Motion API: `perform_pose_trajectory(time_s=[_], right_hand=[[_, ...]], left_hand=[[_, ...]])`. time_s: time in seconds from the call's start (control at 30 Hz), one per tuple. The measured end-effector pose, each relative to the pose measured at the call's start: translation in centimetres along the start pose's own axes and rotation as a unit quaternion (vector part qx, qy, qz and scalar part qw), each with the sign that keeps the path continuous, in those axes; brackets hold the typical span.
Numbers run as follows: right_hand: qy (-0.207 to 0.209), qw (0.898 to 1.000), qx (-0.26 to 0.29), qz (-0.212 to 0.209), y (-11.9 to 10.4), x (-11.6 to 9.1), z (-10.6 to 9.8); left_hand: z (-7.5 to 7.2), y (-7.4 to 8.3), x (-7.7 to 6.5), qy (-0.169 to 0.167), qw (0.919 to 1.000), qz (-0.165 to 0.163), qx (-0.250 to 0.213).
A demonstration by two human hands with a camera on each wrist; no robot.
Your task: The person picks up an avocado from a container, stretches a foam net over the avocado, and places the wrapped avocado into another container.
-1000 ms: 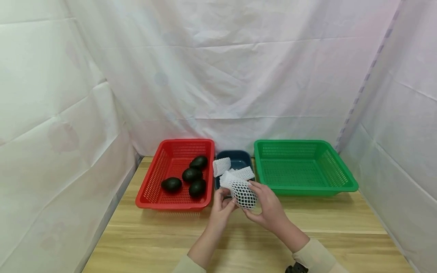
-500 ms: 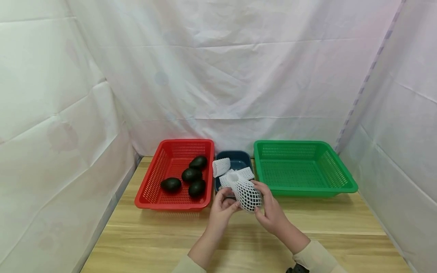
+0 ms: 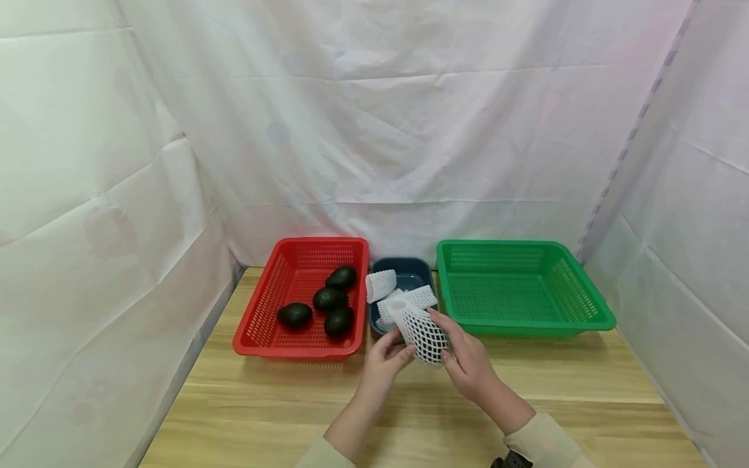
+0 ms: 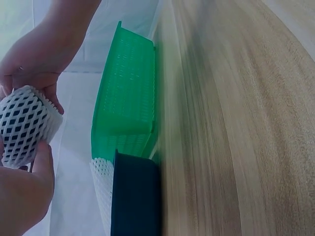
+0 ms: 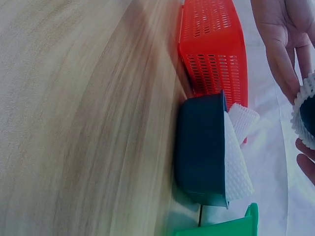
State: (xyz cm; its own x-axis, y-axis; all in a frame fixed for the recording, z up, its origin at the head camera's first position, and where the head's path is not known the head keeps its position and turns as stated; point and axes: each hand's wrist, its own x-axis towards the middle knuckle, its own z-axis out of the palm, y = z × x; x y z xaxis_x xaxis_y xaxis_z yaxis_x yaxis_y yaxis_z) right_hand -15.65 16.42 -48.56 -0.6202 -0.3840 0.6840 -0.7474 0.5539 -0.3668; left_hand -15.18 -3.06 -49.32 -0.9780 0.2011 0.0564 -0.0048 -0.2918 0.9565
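Note:
Above the table's middle, both hands hold an avocado covered by a white foam net sleeve (image 3: 426, 337). My left hand (image 3: 379, 367) grips its left side, thumb on the netting. On the right, my right hand (image 3: 468, 361) has its fingers and thumb round the fuller end. Dark skin shows through the mesh in the left wrist view, and at the sleeve's open end the avocado (image 5: 309, 117) is bare in the right wrist view. The narrow end of the sleeve points up and left, over a dark blue bin (image 3: 409, 265) with more foam net sleeves (image 3: 381, 285).
Left of the bin stands a red basket (image 3: 251, 325) with several avocados (image 3: 294, 315) in it. A green basket (image 3: 526, 323) stands to the right. White cloth (image 3: 386, 143) hangs behind and at both sides of the wooden table (image 3: 281, 416).
The netted avocado and my right hand have shifted slightly right and down. My left hand has followed a little to the right. The baskets and bin have stayed in place.

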Motion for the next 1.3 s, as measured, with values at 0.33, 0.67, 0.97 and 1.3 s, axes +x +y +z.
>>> perform_pose_trajectory(time_s=[0.33,0.67,0.97,1.3], right_hand=[[0.021,0.996,-0.03,0.079,-0.1,-0.5,0.6],[0.088,0.993,0.011,0.079,1.5,-2.6,-0.6],[0.144,0.983,0.009,0.113,3.7,-3.4,-2.3],[0.088,0.932,0.084,0.342,5.3,-2.3,-4.5]], left_hand=[[0.1,1.0,0.6,0.008,0.9977,-0.019,0.064],[3.1,0.5,2.0,0.008,0.9935,0.048,0.103],[6.4,-2.0,5.3,-0.023,0.9448,0.096,0.312],[9.0,-4.4,9.9,-0.142,0.6746,0.16,0.706]])
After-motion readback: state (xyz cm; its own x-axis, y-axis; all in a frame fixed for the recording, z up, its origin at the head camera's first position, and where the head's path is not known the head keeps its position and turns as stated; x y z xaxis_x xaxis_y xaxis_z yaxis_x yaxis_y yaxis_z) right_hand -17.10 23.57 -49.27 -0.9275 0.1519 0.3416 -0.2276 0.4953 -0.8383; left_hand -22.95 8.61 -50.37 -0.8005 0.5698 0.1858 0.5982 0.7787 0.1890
